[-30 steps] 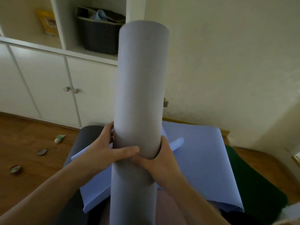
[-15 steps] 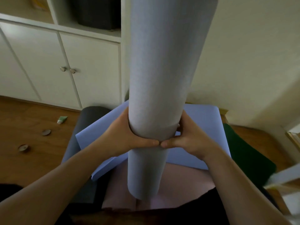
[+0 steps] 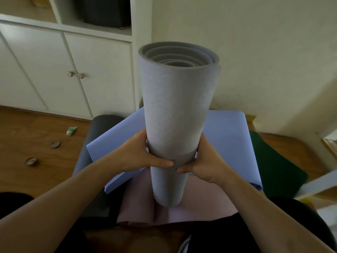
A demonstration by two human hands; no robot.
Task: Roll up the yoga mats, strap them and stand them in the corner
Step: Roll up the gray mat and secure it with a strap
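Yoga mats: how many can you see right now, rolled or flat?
5. Grey rolled mat upright in both hands; lavender mat flat behind it; pink mat under its base; dark grey mat at left; green mat at right. More may lie hidden beneath.

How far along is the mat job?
Done: one grey mat is rolled. In hand: left hand and right hand hold it upright around a band at its middle. Left: lilac, pink, dark grey and green mats lie unrolled.
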